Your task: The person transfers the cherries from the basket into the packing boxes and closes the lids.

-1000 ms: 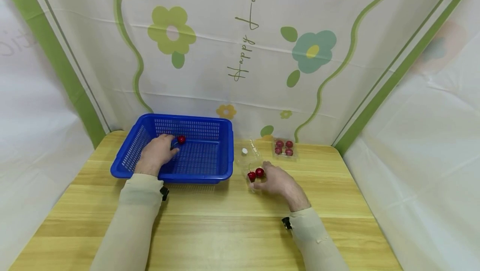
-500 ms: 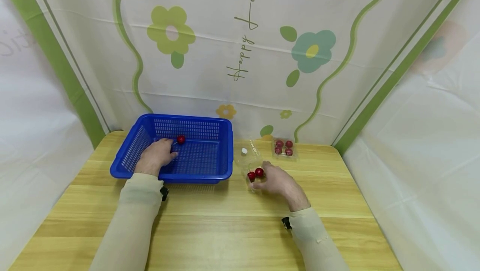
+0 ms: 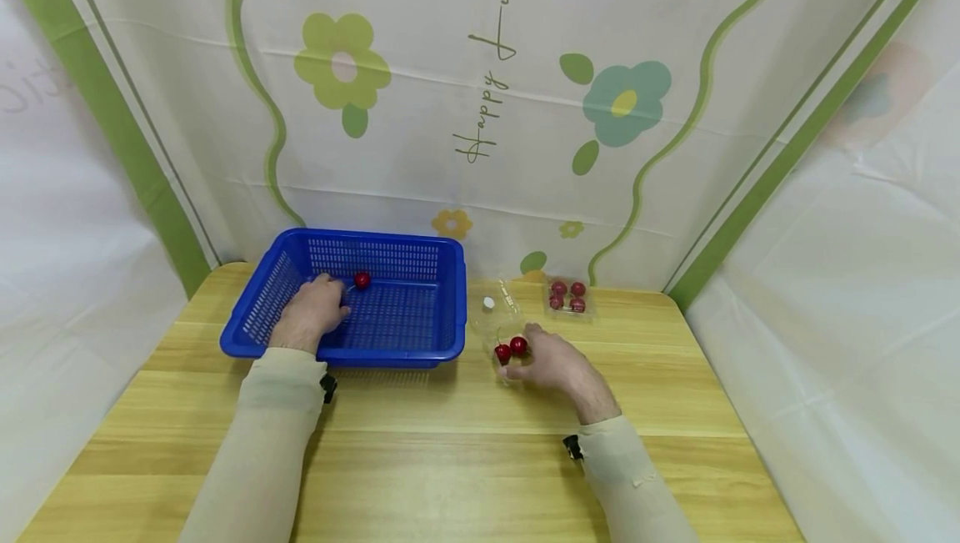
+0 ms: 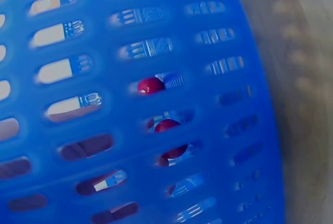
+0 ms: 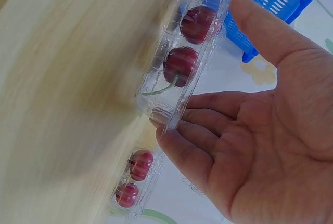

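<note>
My left hand [image 3: 313,309] reaches into the blue plastic basket [image 3: 455,301], its fingertips hidden from the head view. A cherry [image 3: 362,280] with its stem lies in the basket just beyond that hand. Through the basket's slots, the left wrist view shows one cherry [image 4: 151,85] and another red cherry [image 4: 167,126] close to the fingers; whether they hold it I cannot tell. My right hand [image 3: 551,358] grips a clear plastic clamshell box [image 5: 169,107] by its edges, thumb at one end and fingers at the other. Inside it sit two cherries, a nearer cherry [image 5: 180,66] with a green stem and another cherry [image 5: 199,25].
The clamshell's lid [image 3: 495,322] stands open toward the back, with a round white sticker [image 3: 488,303]. Farther right, a second clear box [image 3: 570,315] of several cherries stands near the back edge of the wooden table [image 3: 420,476]. A printed curtain [image 3: 420,159] hangs behind.
The left hand has drawn back slightly to the left inside the basket, away from the cherry there. The right hand and its box have stayed in place.
</note>
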Demonstrator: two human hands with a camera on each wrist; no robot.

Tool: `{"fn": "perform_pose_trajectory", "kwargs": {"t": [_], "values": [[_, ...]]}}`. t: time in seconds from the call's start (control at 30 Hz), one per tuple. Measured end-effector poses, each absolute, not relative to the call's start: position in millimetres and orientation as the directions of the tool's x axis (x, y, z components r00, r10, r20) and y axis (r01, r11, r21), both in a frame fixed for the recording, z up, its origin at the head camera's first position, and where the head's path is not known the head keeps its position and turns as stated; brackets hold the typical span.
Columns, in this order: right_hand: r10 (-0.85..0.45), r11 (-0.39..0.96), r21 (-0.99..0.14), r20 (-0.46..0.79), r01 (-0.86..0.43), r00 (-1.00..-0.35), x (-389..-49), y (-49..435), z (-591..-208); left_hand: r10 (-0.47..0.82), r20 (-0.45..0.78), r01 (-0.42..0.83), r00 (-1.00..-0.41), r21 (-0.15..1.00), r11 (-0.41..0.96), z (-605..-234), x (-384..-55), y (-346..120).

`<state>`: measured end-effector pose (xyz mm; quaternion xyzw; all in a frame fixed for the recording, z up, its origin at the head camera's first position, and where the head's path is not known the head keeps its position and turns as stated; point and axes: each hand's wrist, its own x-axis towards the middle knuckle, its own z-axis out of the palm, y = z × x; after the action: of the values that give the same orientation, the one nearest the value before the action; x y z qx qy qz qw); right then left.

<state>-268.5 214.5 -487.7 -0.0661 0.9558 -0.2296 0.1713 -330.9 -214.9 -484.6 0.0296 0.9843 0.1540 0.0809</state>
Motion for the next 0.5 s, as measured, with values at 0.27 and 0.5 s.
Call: {"fn": "perform_pose_trajectory", "kwargs": {"t": [0.27,0.5], "values": [[-0.205,0.889,-0.454,-0.296,-0.052,-0.933,-269.1,214.1,-487.5,0.063,-0.181,0.000,-0.981,0.326,0.945,-490.6,-336.7,-218.4],[-0.201,0.888,-0.458,-0.301,-0.044,-0.932,-268.7,213.9,-487.2,0.060,-0.255,-0.035,-0.965,0.351,0.936,-509.7,-349.8,-225.2]]}}
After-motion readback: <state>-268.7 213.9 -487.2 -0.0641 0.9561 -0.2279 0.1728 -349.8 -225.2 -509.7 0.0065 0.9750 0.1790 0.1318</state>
